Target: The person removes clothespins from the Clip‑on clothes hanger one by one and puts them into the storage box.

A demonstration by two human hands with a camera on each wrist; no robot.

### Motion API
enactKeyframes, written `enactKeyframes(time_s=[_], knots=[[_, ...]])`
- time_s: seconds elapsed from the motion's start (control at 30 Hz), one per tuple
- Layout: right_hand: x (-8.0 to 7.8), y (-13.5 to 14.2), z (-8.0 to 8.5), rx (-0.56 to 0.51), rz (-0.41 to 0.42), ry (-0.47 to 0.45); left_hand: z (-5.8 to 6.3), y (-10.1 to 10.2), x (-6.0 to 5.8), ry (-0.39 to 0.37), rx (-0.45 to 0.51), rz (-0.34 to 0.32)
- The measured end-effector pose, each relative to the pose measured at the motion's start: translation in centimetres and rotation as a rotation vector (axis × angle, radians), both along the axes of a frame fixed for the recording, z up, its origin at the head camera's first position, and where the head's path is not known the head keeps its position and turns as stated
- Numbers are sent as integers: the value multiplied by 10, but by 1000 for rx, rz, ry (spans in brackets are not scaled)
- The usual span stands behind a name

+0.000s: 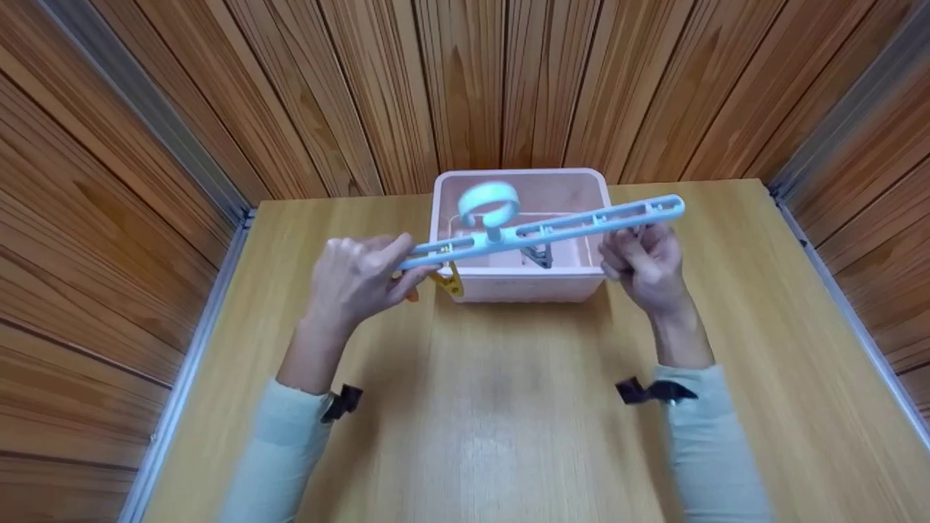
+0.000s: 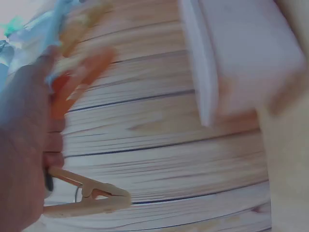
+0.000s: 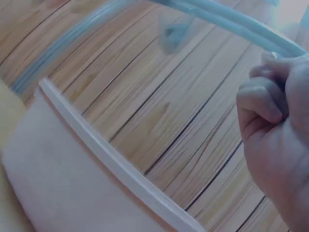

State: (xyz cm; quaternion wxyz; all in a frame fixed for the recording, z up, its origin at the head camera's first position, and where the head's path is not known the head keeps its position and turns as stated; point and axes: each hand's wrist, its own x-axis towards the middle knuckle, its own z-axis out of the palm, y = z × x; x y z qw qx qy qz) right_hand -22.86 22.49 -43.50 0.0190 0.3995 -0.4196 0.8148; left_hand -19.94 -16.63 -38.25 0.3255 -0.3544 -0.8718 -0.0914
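Observation:
A light blue clip hanger (image 1: 559,229) with a round hook is held up over a pink plastic bin (image 1: 519,285), its right end higher. My left hand (image 1: 356,276) grips its left end. At its right end my right hand (image 1: 647,265) has curled fingers right at the hanger's underside; what its fingertips pinch there is mostly hidden. A yellow clothespin (image 1: 449,282) and a grey clothespin (image 1: 539,254) hang below the bar. An orange clothespin (image 2: 79,82) and a beige clothespin (image 2: 91,195) show beside the left hand in the left wrist view.
The bin stands at the back of a wooden table (image 1: 494,407), close to the wood-plank wall (image 1: 465,87). Metal rails (image 1: 192,349) edge the side walls. Each sleeve cuff carries a black wrist mount (image 1: 657,391).

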Motion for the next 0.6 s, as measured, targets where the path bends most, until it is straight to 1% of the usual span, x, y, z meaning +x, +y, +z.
enactKeyframes(time_s=[0.03,0.07,0.1,0.17,0.27,0.33,0.43,0.6], knots=[[0,0,1,-1,10,0,-1,-3,-1,26,12,10],[-1,0,2,36,12,5,-2,-5,-1,34,24,16],[-1,0,2,70,15,9,-2,-6,-2,21,37,24],[-1,1,5,124,-3,8,-3,-5,-4,-49,81,40],[-3,4,11,166,-25,15,-6,0,-6,-177,120,61],[-4,6,14,185,-23,25,-9,2,-6,-225,141,75],[-8,6,19,190,-6,29,-11,6,-7,-245,171,83],[-11,7,23,172,9,31,-14,9,-9,-267,197,77]])
